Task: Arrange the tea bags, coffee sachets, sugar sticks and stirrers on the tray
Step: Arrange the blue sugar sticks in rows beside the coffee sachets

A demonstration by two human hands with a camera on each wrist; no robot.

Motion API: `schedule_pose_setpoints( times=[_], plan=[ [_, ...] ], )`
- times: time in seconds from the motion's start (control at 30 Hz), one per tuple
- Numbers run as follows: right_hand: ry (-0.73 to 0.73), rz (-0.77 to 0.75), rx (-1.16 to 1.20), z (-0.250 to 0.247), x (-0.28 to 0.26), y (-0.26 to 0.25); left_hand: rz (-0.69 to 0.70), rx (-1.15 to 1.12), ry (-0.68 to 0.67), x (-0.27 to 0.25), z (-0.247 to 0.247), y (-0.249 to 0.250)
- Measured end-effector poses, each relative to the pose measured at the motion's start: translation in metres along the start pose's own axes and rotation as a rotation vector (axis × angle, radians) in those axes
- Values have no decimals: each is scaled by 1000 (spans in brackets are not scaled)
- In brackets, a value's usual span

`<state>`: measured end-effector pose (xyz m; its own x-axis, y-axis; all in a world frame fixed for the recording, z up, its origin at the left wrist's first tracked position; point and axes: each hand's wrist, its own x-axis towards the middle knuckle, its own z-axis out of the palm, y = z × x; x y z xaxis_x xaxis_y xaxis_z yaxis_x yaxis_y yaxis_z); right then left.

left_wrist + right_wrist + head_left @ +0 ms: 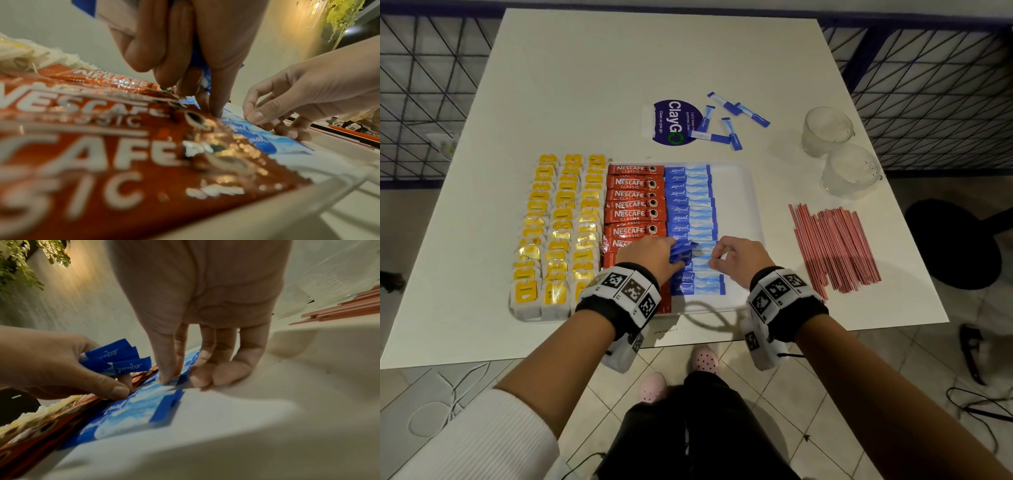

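A white tray (736, 192) holds rows of yellow tea bags (558, 233), red Nescafe sachets (635, 205) and a column of blue sugar sticks (690, 205). My left hand (657, 255) grips a small bundle of blue sugar sticks (115, 360) over the near part of that column, its thumb down on the row. My right hand (722, 257) pinches the right end of one sugar stick (183, 378) lying in the column. Red stirrers (832, 246) lie in a pile on the table, right of the tray.
Several loose sugar sticks (722, 120) lie beyond the tray beside a round blue sticker (671, 121). Two glasses (835, 150) stand at the right rear. The tray's right strip (739, 219) is bare. The table's front edge runs just below my wrists.
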<state>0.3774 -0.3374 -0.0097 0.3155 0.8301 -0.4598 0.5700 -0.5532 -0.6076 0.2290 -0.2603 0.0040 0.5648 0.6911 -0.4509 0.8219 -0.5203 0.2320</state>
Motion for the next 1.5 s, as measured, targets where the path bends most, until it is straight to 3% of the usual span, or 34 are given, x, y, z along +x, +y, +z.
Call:
schedule_pose_setpoints(
  times=[0.2,0.43,0.9,1.07,1.5],
  plan=[
    [-37,-38,32,-4,-6,3,-4,-58,7,-5,-1,-3],
    [-82,-52,-14,-4,-11,5,-9,37,-48,-14,-3,1],
    [-49,-64,40,-3,-10,8,-17,41,-69,-18,-3,0],
    [-158,-70,-63,-1,-15,8,-4,7,-62,-20,-2,0],
    [-135,-86,-160,7,-13,6,34,73,-78,-21,3,3]
  ],
)
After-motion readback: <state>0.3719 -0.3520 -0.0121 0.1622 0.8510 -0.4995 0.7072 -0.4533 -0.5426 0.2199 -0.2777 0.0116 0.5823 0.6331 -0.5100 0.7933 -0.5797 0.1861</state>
